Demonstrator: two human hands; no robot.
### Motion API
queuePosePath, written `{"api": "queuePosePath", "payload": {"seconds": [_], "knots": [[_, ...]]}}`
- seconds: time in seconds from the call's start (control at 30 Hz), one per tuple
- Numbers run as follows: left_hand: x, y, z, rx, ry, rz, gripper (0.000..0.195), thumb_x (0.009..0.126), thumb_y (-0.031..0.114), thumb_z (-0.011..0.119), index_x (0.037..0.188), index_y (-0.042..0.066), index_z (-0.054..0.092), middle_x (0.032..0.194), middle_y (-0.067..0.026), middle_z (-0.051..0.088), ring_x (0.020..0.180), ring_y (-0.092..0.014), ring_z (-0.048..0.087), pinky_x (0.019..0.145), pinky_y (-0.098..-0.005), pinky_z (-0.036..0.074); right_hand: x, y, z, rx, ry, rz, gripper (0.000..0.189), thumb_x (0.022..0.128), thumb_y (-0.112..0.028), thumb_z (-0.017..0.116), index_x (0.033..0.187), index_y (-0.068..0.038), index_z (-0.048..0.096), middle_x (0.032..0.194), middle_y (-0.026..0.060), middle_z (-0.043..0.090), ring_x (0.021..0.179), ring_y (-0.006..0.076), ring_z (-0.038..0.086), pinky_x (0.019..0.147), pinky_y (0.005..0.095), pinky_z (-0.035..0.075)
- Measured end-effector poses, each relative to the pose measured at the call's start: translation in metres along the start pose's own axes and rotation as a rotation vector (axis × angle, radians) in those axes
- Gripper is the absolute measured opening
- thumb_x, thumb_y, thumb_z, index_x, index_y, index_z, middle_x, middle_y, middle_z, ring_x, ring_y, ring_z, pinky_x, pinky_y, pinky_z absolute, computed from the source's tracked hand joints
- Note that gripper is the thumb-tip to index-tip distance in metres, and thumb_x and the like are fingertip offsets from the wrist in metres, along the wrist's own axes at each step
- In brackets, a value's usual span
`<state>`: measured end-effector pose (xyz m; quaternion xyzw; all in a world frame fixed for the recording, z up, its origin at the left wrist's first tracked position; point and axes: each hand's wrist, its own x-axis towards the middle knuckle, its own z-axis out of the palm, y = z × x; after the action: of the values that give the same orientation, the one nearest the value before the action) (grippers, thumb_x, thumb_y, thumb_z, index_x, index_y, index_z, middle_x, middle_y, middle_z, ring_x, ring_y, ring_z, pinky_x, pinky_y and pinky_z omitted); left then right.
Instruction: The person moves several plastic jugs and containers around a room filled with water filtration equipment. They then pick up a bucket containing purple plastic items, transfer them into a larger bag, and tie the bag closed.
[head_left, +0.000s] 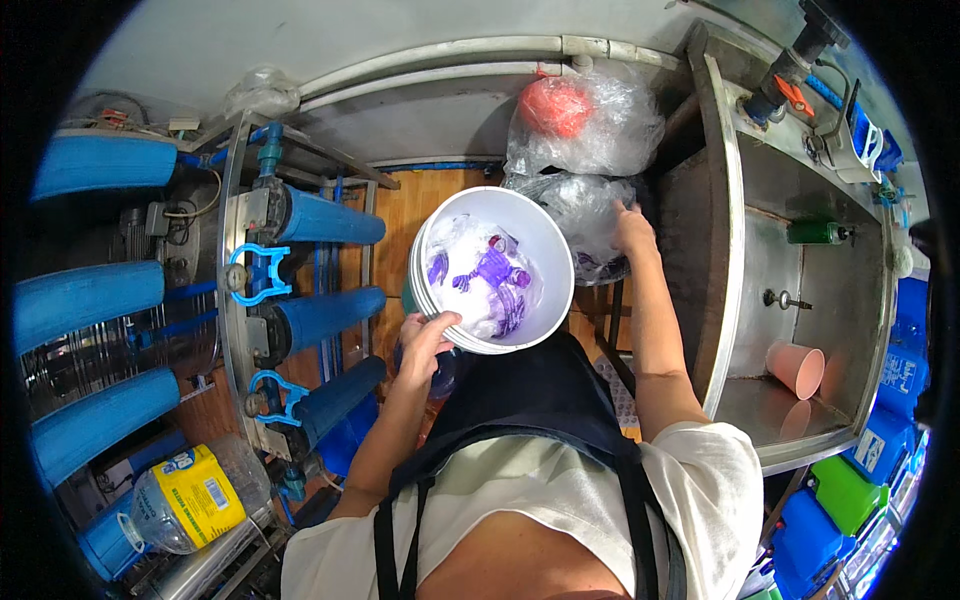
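Note:
My left hand (427, 339) grips the near left rim of a white plastic bucket (556, 281), thumb over the edge. The bucket tilts so that its mouth faces me; stacked rims along its left side suggest more than one nested together. Inside lie crumpled purple-and-white plastic wrappers (495, 268) among bright white material that is too overexposed to identify. To the right, my right hand (634, 229) reaches onto a clear plastic bag (574, 206) that lines a dark container. Its fingertips are partly hidden against the film, so their grip is unclear.
Blue filter housings (334, 214) on a metal frame line the left. A stainless steel sink (765, 300) with a pink cup (795, 369) and a green bottle (817, 232) stands right. Behind the bag rests a filled plastic sack (615, 124). A large water bottle (199, 499) lies lower left.

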<state>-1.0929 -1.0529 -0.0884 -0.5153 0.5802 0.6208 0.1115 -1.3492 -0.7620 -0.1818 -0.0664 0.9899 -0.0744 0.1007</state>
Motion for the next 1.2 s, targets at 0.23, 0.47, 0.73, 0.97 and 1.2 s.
{"api": "queuePosePath", "payload": {"seconds": [0.23,0.47,0.73,0.97,1.2], "knots": [[-0.025,0.003,-0.001,-0.036,-0.069,0.04,0.044,0.066,0.02,0.078,0.1,0.001,0.059,0.09,-0.009,0.065,0.077,-0.018,0.065,0.066,-0.0331,0.054,-0.06,-0.118,0.02,0.565,-0.13,-0.71,0.036,0.069,0.008,0.055,0.096,-0.011,0.069,0.099,0.0109,0.067,0.091,0.0287,0.064,0.081,0.0352,0.051],[-0.058,0.001,0.002,0.052,-0.052,0.137,0.046,0.061,0.018,0.082,0.095,0.001,0.057,0.082,-0.0089,0.066,0.068,-0.017,0.065,0.056,-0.0295,0.053,-0.133,-0.215,-0.004,-0.214,-0.587,-1.022,0.106,0.053,-0.043,0.086,0.144,-0.037,0.03,0.157,0.0073,-0.002,0.137,0.0486,0.014,0.096,0.0764,0.023],[-0.078,-0.015,0.0,0.091,-0.098,0.277,0.041,0.06,0.016,0.08,0.09,-0.002,0.059,0.075,-0.0078,0.065,0.059,-0.011,0.059,0.054,-0.0238,0.048,-0.14,-0.19,0.095,-0.003,-0.454,-0.726,0.084,0.067,-0.027,0.077,0.139,-0.036,0.036,0.156,0.0098,0.003,0.131,0.048,0.027,0.094,0.0699,0.034],[-0.059,-0.012,0.0,0.101,-0.124,0.098,0.036,0.067,0.017,0.075,0.097,0.002,0.063,0.088,-0.008,0.067,0.074,-0.016,0.066,0.061,-0.0275,0.055,-0.081,-0.162,0.124,0.855,-0.129,-0.925,0.04,0.066,0.004,0.062,0.105,-0.003,0.062,0.118,0.021,0.058,0.105,0.0333,0.059,0.093,0.0407,0.047],[-0.051,-0.002,-0.002,-0.024,0.01,0.063,0.042,0.063,0.018,0.079,0.095,0.0,0.058,0.084,-0.0101,0.066,0.07,-0.017,0.066,0.058,-0.0304,0.055,-0.034,-0.114,0.079,1.318,-0.56,-0.477,0.03,0.08,-0.009,0.064,0.108,0.0,0.059,0.105,0.0091,0.065,0.093,0.0231,0.061,0.084,0.0331,0.049]]}}
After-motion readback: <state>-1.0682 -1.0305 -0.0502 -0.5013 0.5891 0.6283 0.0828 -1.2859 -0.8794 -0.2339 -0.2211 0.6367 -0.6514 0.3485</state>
